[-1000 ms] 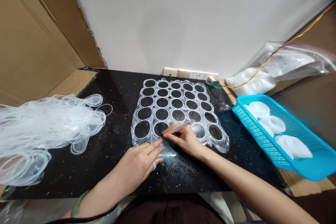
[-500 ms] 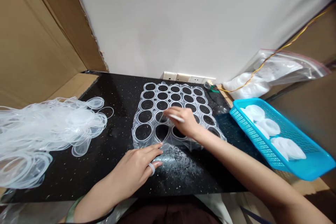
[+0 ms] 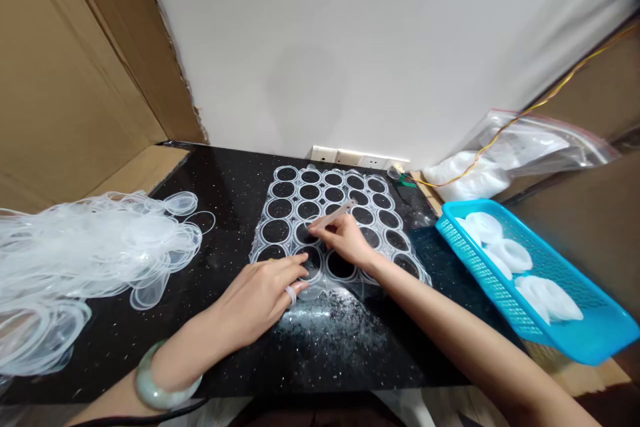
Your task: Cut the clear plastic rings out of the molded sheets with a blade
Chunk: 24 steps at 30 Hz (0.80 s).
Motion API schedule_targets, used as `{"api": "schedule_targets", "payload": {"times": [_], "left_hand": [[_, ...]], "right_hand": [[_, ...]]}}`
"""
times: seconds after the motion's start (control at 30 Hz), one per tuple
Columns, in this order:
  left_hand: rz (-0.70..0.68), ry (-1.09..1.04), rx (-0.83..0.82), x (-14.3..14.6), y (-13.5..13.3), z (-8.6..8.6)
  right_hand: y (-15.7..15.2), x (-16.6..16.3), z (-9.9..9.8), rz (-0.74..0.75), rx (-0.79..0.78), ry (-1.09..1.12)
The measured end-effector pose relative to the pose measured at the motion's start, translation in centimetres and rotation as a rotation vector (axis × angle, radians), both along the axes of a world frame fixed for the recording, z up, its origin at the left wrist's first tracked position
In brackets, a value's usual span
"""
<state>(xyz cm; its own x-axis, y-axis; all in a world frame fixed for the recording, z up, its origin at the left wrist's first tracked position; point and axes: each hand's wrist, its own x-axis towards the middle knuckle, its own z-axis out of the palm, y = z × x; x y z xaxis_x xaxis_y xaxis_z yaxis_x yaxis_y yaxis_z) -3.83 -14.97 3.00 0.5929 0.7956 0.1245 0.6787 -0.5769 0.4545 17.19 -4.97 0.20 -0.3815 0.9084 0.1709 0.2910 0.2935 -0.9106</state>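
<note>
A translucent sheet [image 3: 324, 276] with rows of round, ring-edged openings lies on the black speckled counter. My left hand [image 3: 265, 287] rests palm down at the sheet's front edge, fingers stretched out and fingertips on a ring of the nearest row. It wears a ring and a pale green bangle. Above the second row from the front, my right hand [image 3: 347, 240] pinches a flat, whitish stick [image 3: 334, 217]. The stick slants up to the right, with its lower end by the fingertips. White powder or fine scraps [image 3: 340, 320] are scattered just in front of the sheet.
On the left lies a heap of thin translucent rings and discs [image 3: 110, 240]. A blue basket [image 3: 590, 343] on the right holds several white rounded pieces. Behind it are a clear zip bag [image 3: 540, 140] and a yellow wire [image 3: 500, 123]. Wall sockets [image 3: 350, 158] line the back.
My left hand has shifted forward, its fingertips now over the nearest row. The stick in my right hand has swung from pointing down right to pointing up right.
</note>
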Motion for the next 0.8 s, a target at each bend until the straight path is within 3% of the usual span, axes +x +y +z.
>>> {"api": "schedule_targets", "payload": {"times": [0.17, 0.5, 0.8], "left_hand": [[0.008, 0.080, 0.017, -0.1, 1.8, -0.6], [0.008, 0.071, 0.029, -0.1, 1.7, -1.7], [0.008, 0.085, 0.053, -0.1, 1.5, -1.8]], "right_hand": [[-1.0, -0.8, -1.1, 0.050, -0.088, 0.087], [-0.8, -0.6, -1.9, 0.031, -0.129, 0.154], [-1.3, -0.6, -1.5, 0.037, 0.010, 0.050]]}}
